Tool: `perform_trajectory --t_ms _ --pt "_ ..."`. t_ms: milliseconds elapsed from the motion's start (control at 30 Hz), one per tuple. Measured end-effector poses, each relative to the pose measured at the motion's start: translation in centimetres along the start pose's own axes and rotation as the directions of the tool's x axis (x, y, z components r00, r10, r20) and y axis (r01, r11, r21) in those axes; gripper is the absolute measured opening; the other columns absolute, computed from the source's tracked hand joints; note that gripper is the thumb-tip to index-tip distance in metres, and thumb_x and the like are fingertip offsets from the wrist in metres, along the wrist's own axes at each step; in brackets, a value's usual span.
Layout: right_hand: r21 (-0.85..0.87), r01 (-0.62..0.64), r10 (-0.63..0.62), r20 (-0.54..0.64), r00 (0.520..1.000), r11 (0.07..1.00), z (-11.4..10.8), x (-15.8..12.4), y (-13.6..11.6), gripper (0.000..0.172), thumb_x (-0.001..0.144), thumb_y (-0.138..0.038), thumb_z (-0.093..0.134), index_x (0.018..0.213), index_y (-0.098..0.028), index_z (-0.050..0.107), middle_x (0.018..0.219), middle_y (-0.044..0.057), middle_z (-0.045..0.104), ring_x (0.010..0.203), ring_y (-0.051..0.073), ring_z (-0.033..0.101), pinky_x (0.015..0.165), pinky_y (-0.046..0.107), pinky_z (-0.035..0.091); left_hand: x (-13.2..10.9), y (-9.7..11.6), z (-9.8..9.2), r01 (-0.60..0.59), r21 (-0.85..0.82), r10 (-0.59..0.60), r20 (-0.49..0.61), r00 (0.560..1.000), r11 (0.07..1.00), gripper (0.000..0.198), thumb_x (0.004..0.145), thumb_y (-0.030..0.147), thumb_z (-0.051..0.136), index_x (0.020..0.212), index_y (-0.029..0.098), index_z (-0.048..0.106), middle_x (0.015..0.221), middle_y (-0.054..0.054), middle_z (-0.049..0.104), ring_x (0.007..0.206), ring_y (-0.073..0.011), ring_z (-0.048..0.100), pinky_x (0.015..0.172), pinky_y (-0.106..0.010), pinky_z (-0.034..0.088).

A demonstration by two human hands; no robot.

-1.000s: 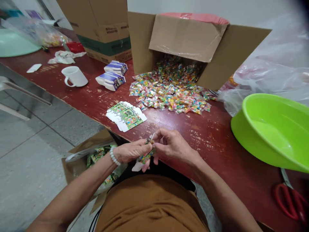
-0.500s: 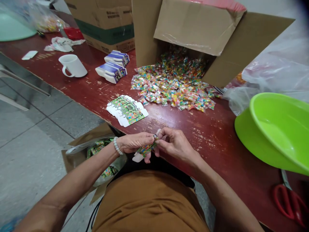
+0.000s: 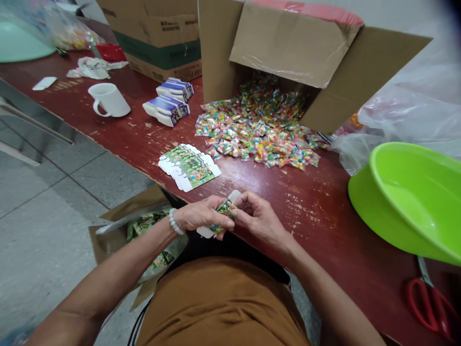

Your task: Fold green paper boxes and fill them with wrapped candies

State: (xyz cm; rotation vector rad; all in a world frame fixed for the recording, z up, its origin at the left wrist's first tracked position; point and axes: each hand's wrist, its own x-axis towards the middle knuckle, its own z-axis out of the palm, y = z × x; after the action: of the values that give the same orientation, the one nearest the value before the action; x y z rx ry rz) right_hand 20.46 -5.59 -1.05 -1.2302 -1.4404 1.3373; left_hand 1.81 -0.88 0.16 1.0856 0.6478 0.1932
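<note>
A small green printed candy box (image 3: 224, 209) with white end flaps is in my hands at the table's front edge. My left hand (image 3: 200, 212) is closed around it, thumb across the printed face. At its upper right end, my right hand (image 3: 260, 216) pinches the edge beside a raised white flap; those fingertips are partly hidden. Just beyond lies a fanned stack of flat green cartons (image 3: 190, 168). Farther back, a heap of small wrapped candies (image 3: 259, 139) spills from a cardboard box (image 3: 288, 48) lying on its side.
A green basin (image 3: 382, 211) and red-handled scissors (image 3: 428, 302) are at right. Left of the candies are purple-and-white cartons (image 3: 167, 109) and a white mug (image 3: 110, 101). Below the table edge, an open lined carton (image 3: 104, 240) holds several green boxes.
My left thumb has slid down the candy box, uncovering more of its printed face. The white flap at its upper end now shows more fully. Both hands stay in nearly the same place.
</note>
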Motion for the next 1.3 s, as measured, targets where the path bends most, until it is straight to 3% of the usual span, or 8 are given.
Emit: perform_trajectory --t_ms 100,300,700,833,933,1033,1133,1300 --pt "-0.112 0.004 -0.036 -0.286 0.958 0.994 1.0 -0.1 0.4 0.028 0.081 -0.033 0.069 0.104 -0.02 0.061 0.07 -0.004 0.058 0.057 0.011 0.052 0.055 0.023 0.042 0.4 -0.9 0.7 -0.156 -0.022 0.146 -0.246 0.958 0.988 0.03 0.072 0.035 0.082 0.087 0.012 0.068 0.075 -0.002 0.067 0.056 -0.0108 0.061 0.054 -0.023 0.053" --pt "0.237 -0.1 0.162 -0.258 0.952 0.966 1.3 0.7 0.6 0.039 0.075 -0.041 0.073 0.104 -0.017 0.062 0.074 -0.001 0.064 0.055 0.012 0.056 0.053 0.026 0.048 1.0 -1.7 1.8 -0.185 -0.066 0.152 -0.343 0.927 0.981 0.038 0.073 0.044 0.082 0.085 0.01 0.068 0.075 -0.004 0.068 0.061 -0.0108 0.061 0.057 -0.021 0.051" --pt "0.326 0.12 0.018 -0.392 0.92 0.938 0.6 1.1 -0.8 0.05 0.072 -0.03 0.076 0.114 -0.023 0.05 0.082 -0.003 0.067 0.076 0.014 0.066 0.072 0.027 0.055 0.5 -1.9 2.7 -0.256 0.072 0.26 -0.459 0.85 0.964 0.039 0.082 0.048 0.074 0.097 0.014 0.064 0.078 -0.002 0.067 0.061 -0.0109 0.061 0.058 -0.021 0.052" --pt "0.381 0.094 0.044 -0.338 0.94 0.92 1.2 0.9 -0.5 0.046 0.073 -0.034 0.077 0.112 -0.023 0.054 0.095 0.002 0.072 0.086 0.017 0.069 0.079 0.03 0.056 1.1 -3.1 3.3 -0.3 -0.07 0.211 -0.562 0.8 0.951 0.044 0.081 0.054 0.072 0.093 0.013 0.063 0.066 -0.001 0.065 0.047 -0.0114 0.057 0.047 -0.023 0.049" --pt "0.415 0.081 0.061 -0.317 0.946 0.906 2.1 0.6 0.2 0.034 0.078 -0.037 0.073 0.105 -0.02 0.059 0.096 0.004 0.073 0.083 0.017 0.069 0.076 0.029 0.056 1.4 -3.3 3.8 -0.342 -0.119 0.231 -0.535 0.813 0.932 0.043 0.081 0.053 0.073 0.094 0.012 0.066 0.077 -0.005 0.07 0.062 -0.0139 0.063 0.058 -0.024 0.053" --pt "0.362 0.106 0.049 -0.394 0.918 0.926 2.3 0.5 0.4 0.038 0.079 -0.033 0.072 0.111 -0.022 0.054 0.093 0.003 0.073 0.082 0.017 0.069 0.075 0.029 0.055 1.1 -3.0 3.9 -0.382 0.043 0.33 -0.598 0.73 0.923 0.04 0.081 0.042 0.075 0.109 0.017 0.062 0.096 -0.004 0.071 0.086 -0.0156 0.066 0.075 -0.024 0.054" --pt "0.293 0.117 0.015 -0.413 0.911 0.949 2.0 0.4 0.2 0.046 0.08 -0.031 0.073 0.118 -0.024 0.048 0.091 0.0 0.072 0.079 0.017 0.069 0.07 0.027 0.054 0.4 -2.7 3.8 -0.381 0.208 0.41 -0.692 0.593 0.901 0.063 0.078 0.035 0.078 0.132 0.025 0.046 0.095 0.0 0.066 0.078 -0.0126 0.065 0.07 -0.023 0.054" --pt "0.235 0.172 -0.07 -0.388 0.919 0.957 2.0 0.2 0.5 0.03 0.084 -0.031 0.069 0.111 -0.023 0.059 0.097 0.003 0.072 0.083 0.017 0.067 0.077 0.029 0.053 0.0 -2.5 3.8 -0.34 0.319 0.465 -0.651 0.6 0.885 0.054 0.082 0.034 0.073 0.132 0.025 0.054 0.099 -0.002 0.066 0.082 -0.0149 0.064 0.071 -0.024 0.054"
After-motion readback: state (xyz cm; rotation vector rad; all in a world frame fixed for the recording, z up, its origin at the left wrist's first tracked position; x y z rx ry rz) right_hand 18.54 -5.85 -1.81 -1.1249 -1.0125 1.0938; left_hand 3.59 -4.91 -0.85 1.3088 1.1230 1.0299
